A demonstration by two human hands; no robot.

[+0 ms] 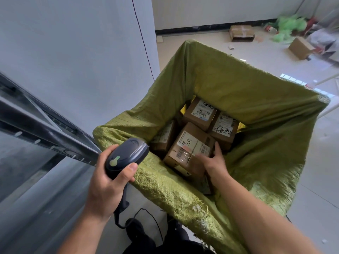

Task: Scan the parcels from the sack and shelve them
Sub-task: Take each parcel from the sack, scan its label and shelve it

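Pale floor (319, 154) runs under everything, and a dark metal shelf rail (45, 132) slants in at 9 o'clock. Nearest, at 7 o'clock, the left hand (106, 182) wraps fingers and thumb round a dark grey corded handheld scanner (126, 156), whose head is aimed toward the sack. Just beyond, near centre, the right hand (214, 162) reaches into the open green woven plastic sack (238, 92) and grips the near right corner of a brown cardboard parcel with a white label (189, 149), fingers curled over its edge. That parcel lies tilted on top of the heap and touches two more labelled cardboard boxes (199, 111) behind it at 12 o'clock. Farther off, at 1 o'clock, loose cartons (241, 33) litter the floor.

As I judge it, a one-handed corner grip may let the parcel twist and drop back. The hand also lies over part of the label, so a scan could miss.
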